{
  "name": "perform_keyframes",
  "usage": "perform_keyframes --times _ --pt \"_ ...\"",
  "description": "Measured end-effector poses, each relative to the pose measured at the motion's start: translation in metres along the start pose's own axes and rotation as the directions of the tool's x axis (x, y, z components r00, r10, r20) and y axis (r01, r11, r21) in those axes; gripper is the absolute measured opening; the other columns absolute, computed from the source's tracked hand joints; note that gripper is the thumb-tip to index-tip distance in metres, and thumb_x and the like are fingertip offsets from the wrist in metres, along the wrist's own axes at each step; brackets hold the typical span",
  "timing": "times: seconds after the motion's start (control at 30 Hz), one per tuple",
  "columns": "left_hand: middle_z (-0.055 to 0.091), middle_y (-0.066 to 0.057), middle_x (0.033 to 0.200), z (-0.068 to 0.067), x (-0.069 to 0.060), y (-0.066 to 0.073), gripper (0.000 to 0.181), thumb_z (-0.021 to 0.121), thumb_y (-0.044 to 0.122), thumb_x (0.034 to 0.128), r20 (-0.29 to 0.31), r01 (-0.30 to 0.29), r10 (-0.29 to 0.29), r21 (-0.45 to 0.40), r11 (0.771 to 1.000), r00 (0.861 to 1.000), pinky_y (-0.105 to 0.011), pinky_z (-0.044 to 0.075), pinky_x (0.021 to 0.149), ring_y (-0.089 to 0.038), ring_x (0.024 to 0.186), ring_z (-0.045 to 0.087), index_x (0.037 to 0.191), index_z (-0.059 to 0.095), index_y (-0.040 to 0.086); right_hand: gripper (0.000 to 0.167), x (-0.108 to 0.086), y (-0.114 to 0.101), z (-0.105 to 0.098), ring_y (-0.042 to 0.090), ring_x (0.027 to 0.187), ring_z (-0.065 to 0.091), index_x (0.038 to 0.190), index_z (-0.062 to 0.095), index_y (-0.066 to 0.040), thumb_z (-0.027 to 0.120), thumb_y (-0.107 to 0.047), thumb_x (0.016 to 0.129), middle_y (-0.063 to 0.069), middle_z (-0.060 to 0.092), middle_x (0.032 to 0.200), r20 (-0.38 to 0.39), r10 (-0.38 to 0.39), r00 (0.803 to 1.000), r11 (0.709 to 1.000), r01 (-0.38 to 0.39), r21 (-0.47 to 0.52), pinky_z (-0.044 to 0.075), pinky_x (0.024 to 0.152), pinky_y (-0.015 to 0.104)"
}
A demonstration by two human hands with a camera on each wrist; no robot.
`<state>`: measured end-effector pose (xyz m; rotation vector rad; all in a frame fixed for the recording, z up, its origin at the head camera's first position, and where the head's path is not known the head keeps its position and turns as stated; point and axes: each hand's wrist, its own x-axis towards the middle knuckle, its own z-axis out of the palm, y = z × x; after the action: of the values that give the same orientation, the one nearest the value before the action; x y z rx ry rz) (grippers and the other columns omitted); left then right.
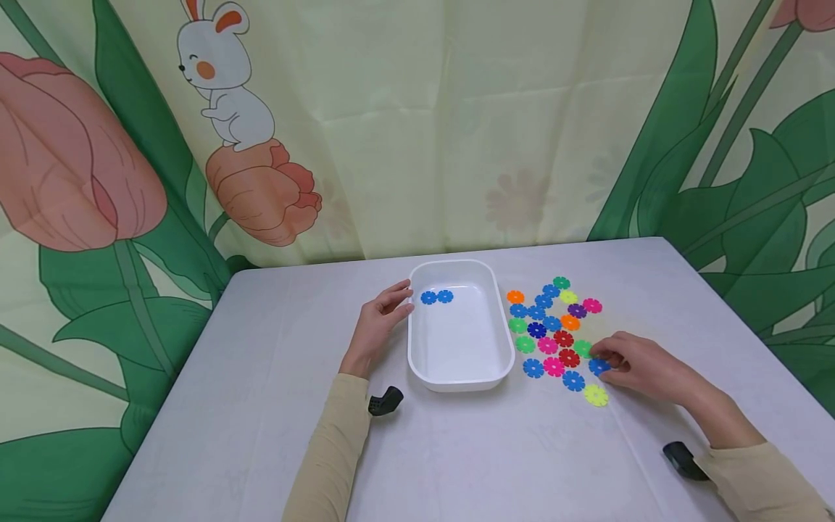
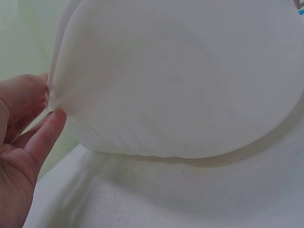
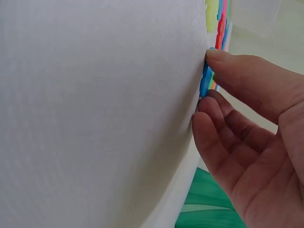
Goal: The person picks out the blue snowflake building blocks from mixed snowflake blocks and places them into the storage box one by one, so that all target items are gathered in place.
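A white plastic tray [image 1: 459, 383] stands on the table, with two blue notched discs [image 1: 428, 298] side by side within it near the far left. At the tray's left side, my left hand [image 1: 380, 322] grips the rim; the left wrist view shows the thumb against the outer wall [image 2: 180, 85]. To the right of the tray lies a loose spread of colourful flower-shaped notched discs [image 1: 564, 338]. On its right edge my right hand [image 1: 642, 366] pinches a blue notched disc [image 1: 597, 367] by its edges, between thumb and fingers, at the table surface.
Close to the right hand lie a yellow disc [image 1: 596, 395], a green disc [image 1: 583, 349] and another blue disc [image 1: 573, 380]. A pale tablecloth [image 1: 261, 406] covers the table. Behind it hangs a curtain [image 1: 404, 130] printed with tulips and a rabbit.
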<state>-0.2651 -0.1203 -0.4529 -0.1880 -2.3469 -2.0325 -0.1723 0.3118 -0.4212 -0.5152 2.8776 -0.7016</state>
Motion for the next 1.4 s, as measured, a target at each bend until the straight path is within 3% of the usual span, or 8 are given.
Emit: perform_keyframes --times 0.57,1.03,1.4 --pt "0.055 0.015 0.136 0.0 -0.001 0.001 0.034 0.07 0.018 0.0915 0.005 0.01 -0.01 0.002 1.0 1.0 -0.032 0.04 0.109 -0.011 0.13 0.048 0.124 0.067 0.006 0.036 0.0 -0.003 -0.001 0.017 0.091 0.056 0.107 0.068 -0.012 0.084 -0.017 0.075 0.003 0.057 0.1 0.049 -0.043 0.998 0.998 0.045 -0.04 0.052 0.065 0.018" --pt "0.055 0.016 0.136 0.0 -0.001 0.003 0.032 0.07 0.02 0.0912 0.001 0.028 -0.028 0.008 1.0 1.0 -0.033 0.039 0.109 -0.011 0.132 0.046 0.122 0.069 0.009 0.039 -0.001 -0.003 -0.003 0.025 0.094 0.061 0.107 0.073 -0.006 0.086 -0.017 0.072 0.006 0.062 0.101 0.058 -0.062 0.996 0.994 0.067 -0.088 0.055 0.068 0.021" --pt "0.055 0.013 0.137 0.0 -0.001 0.004 0.032 0.07 0.019 0.0912 0.01 0.018 -0.018 0.005 1.0 1.0 -0.034 0.039 0.109 -0.013 0.132 0.047 0.121 0.069 0.008 0.043 0.004 -0.012 -0.015 0.034 0.099 0.06 0.11 0.072 -0.004 0.087 -0.013 0.071 0.011 0.063 0.103 -0.048 -0.062 0.997 0.993 0.057 -0.102 0.06 0.07 0.036"
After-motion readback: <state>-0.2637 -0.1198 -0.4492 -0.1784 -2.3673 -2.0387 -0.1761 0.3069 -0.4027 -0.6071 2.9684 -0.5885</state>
